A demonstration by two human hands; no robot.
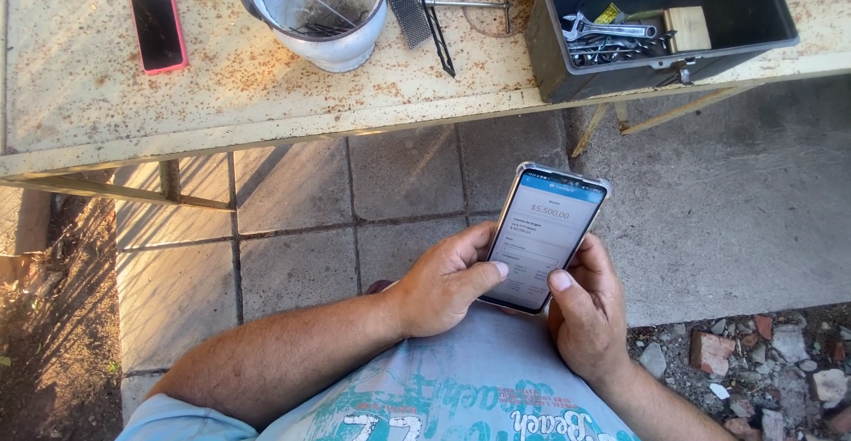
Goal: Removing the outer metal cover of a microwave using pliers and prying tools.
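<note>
A rust-speckled cream metal table (pixel 106 95) stands over grey paving slabs. Below it, the left hand (pixel 443 286) and right hand (pixel 585 312) together clasp a clear-cased smartphone (pixel 550 237) with its screen lit, held above the lap, both thumbs on the glass; tapping looks midway, while the black plastic toolbox (pixel 656 24) of wrenches lies untouched.

Harsh daylight, sharp focus throughout. Striped shadows fall across the grey paving slabs (pixel 177 255) lower left. Rusty cream metal counter (pixel 89 95) brightly lit; edges bow slightly.
</note>
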